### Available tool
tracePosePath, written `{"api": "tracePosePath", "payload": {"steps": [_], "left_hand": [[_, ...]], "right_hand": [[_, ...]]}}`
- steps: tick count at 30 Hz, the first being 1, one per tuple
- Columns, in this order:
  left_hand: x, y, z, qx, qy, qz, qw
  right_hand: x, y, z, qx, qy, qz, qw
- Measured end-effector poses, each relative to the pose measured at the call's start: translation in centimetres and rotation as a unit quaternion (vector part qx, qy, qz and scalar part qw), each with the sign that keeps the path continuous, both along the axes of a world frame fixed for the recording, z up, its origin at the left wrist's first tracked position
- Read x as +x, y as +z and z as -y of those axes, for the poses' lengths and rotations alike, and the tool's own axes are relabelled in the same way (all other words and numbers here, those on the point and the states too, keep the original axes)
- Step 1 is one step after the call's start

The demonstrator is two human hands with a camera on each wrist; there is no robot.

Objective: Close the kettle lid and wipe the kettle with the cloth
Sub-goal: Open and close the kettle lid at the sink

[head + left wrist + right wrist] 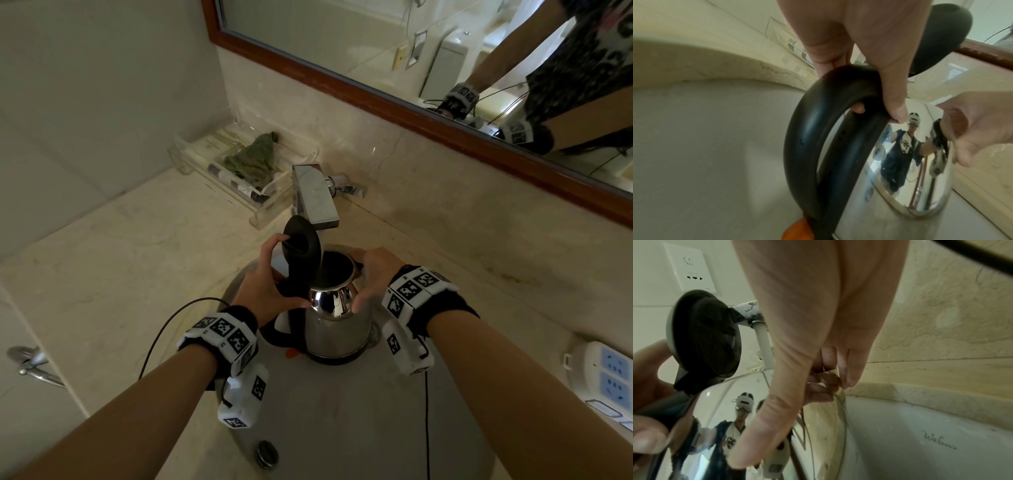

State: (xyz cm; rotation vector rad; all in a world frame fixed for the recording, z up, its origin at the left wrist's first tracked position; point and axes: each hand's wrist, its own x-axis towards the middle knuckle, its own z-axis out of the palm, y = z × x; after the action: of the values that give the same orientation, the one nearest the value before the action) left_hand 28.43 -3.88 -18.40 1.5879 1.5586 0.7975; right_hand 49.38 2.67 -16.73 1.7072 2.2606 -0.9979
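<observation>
A steel kettle (337,329) with a black handle (807,129) stands in the sink basin (342,411). Its black lid (303,243) is hinged up, almost upright, over the open mouth. My left hand (284,274) grips the top of the handle, thumb across it, and its forefinger reaches up to the lid's back. My right hand (363,281) holds the kettle's shoulder and rim from the right, with the thumb pressed on the shiny body (715,418). A crumpled green cloth (255,159) lies in a clear tray (191,161) at the back left, away from both hands.
A square chrome faucet (315,195) juts out just behind the raised lid. A white power strip (606,377) lies on the counter at right, and the drain (267,452) is in the near basin. A wood-framed mirror (411,113) runs along the back wall.
</observation>
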Motion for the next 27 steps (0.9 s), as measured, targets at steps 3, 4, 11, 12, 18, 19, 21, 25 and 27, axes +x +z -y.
{"api": "tracePosePath", "payload": {"steps": [3,4,11,12,18,19,21,25,27], "left_hand": [[0.0,-0.1,0.0,0.003,-0.002,0.007,1.0],[-0.1,-0.2,-0.1,0.002,-0.002,0.006,1.0],[0.0,0.1,0.0,0.0,-0.002,0.001,1.0],[0.0,0.0,0.0,0.0,-0.002,0.001,1.0],[0.1,0.2,0.0,-0.011,-0.001,-0.005,1.0],[0.1,0.2,0.0,-0.012,-0.001,-0.006,1.0],[0.1,0.3,0.0,-0.014,-0.002,-0.004,1.0],[0.1,0.0,-0.1,-0.019,0.001,0.007,1.0],[0.0,-0.1,-0.1,-0.019,0.004,0.011,1.0]], "right_hand": [[-0.2,-0.1,-0.1,0.003,-0.001,0.0,1.0],[-0.1,-0.2,-0.1,0.003,0.0,0.0,1.0],[-0.1,-0.1,-0.2,-0.002,-0.002,0.0,1.0],[-0.1,-0.2,-0.2,-0.001,-0.002,0.0,1.0],[0.0,-0.6,-0.3,0.005,-0.001,-0.004,1.0],[0.0,-0.6,-0.4,0.004,-0.001,-0.003,1.0],[0.0,-0.7,-0.4,0.005,-0.002,-0.001,1.0],[-0.2,-0.9,-0.6,0.004,0.001,0.011,1.0],[-0.2,-1.1,-0.7,0.005,0.001,0.013,1.0]]}}
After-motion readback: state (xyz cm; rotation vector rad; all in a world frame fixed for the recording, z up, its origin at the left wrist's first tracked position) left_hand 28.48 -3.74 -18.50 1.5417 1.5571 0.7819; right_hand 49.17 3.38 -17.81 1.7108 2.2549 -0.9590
